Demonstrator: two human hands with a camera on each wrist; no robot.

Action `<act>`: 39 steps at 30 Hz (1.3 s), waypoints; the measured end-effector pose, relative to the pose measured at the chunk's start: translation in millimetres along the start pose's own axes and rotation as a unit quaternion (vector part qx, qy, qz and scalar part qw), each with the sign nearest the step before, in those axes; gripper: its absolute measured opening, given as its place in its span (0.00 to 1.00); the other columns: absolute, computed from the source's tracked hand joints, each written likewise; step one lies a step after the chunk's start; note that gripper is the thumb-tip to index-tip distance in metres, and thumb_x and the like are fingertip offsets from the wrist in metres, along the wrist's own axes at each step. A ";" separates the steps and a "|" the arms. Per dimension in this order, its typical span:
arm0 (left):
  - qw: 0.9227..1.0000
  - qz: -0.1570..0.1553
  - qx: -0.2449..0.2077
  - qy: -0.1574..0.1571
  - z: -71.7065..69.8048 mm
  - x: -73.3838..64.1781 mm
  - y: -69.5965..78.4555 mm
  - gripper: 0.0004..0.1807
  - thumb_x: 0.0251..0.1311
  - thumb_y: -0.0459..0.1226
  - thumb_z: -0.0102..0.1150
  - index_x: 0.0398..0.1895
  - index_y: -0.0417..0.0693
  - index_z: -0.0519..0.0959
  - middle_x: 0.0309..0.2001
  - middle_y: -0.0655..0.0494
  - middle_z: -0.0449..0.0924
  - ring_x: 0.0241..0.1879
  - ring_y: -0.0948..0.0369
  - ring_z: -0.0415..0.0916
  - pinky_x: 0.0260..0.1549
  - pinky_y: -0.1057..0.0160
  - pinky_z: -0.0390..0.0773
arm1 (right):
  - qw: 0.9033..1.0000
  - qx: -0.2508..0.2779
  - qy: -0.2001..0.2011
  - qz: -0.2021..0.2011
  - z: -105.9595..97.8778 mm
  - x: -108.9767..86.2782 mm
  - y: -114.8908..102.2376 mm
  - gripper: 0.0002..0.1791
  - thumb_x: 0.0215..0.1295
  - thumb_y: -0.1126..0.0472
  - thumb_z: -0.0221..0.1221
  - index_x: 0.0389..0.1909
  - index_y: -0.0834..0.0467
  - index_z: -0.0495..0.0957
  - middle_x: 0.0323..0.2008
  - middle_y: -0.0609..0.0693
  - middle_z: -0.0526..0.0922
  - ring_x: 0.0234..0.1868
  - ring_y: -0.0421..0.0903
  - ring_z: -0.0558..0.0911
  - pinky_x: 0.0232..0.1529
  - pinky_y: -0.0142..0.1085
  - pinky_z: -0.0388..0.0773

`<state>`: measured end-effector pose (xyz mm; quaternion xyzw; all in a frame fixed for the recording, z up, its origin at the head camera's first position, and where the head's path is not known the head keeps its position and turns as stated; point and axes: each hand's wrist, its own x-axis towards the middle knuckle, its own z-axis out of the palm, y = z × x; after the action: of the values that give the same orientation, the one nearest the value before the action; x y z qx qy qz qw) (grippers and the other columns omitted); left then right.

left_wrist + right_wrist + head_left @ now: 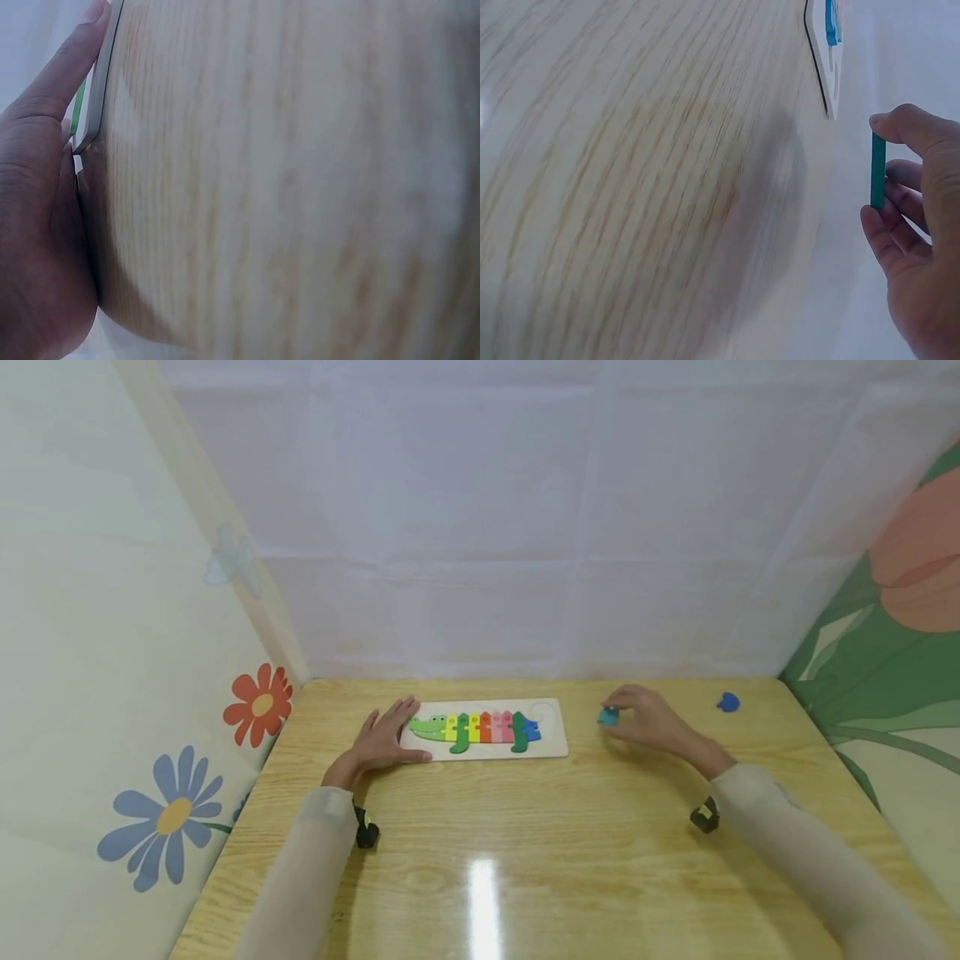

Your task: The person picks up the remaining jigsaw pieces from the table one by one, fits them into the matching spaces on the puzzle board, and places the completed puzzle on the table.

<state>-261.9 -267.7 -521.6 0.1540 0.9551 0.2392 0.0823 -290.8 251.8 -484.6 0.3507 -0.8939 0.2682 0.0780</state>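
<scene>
A crocodile puzzle board (553,742) lies on the table, its coloured pieces set in from the green head at the left to a blue piece (531,730) at the right. An outlined bare area fills the board's right end. My left hand (381,739) rests at the board's left end, fingers extended along it and the thumb (71,64) along its front edge. To the right of the board, my right hand (647,720) pinches a teal puzzle piece (878,169) between thumb and fingertips, held above the table. Seen edge-on in the right wrist view, the piece is thin and flat.
A dark blue puzzle piece (727,702) lies at the table's back right, beyond my right hand. The wooden table (480,827) meets a white cloth wall (450,610) behind. Flower-printed panels (172,814) stand at both sides. A black wrist device (705,815) shows under each forearm.
</scene>
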 end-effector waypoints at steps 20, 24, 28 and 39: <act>1.000 0.008 -0.002 0.001 0.9 1.2 -0.2 0.67 0.56 0.65 0.73 0.87 0.42 0.48 0.86 0.42 0.42 0.85 0.42 0.37 0.78 0.33 0.31 | 1.000 0.026 -0.001 -0.010 16.2 26.0 -19.4 0.21 0.58 0.65 0.75 0.51 0.69 0.87 0.48 0.60 0.87 0.50 0.58 0.84 0.52 0.55 0.84; 1.000 0.004 0.000 0.000 1.2 0.9 -1.1 0.66 0.56 0.65 0.72 0.87 0.43 0.48 0.87 0.42 0.41 0.85 0.43 0.36 0.78 0.33 0.31 | 1.000 0.021 0.003 -0.019 19.7 30.3 -21.9 0.21 0.56 0.64 0.76 0.50 0.68 0.88 0.47 0.59 0.88 0.49 0.57 0.85 0.52 0.54 0.84; 1.000 0.001 0.000 0.001 1.3 0.7 -1.7 0.64 0.58 0.62 0.74 0.87 0.43 0.48 0.87 0.43 0.42 0.85 0.43 0.36 0.79 0.34 0.31 | 0.999 0.024 0.002 -0.026 22.9 34.0 -24.9 0.21 0.55 0.63 0.77 0.49 0.68 0.88 0.47 0.59 0.88 0.49 0.57 0.85 0.52 0.54 0.84; 1.000 0.001 0.001 0.002 1.2 1.3 -2.6 0.64 0.58 0.61 0.74 0.87 0.43 0.48 0.87 0.43 0.42 0.85 0.43 0.36 0.79 0.33 0.31 | 0.999 0.032 -0.012 -0.033 30.6 43.2 -31.0 0.22 0.57 0.63 0.77 0.51 0.68 0.88 0.48 0.59 0.88 0.50 0.57 0.85 0.55 0.53 0.83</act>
<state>-263.5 -269.0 -524.0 0.1545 0.9553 0.2389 0.0803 -300.6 191.3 -483.1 0.3854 -0.8736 0.2899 0.0652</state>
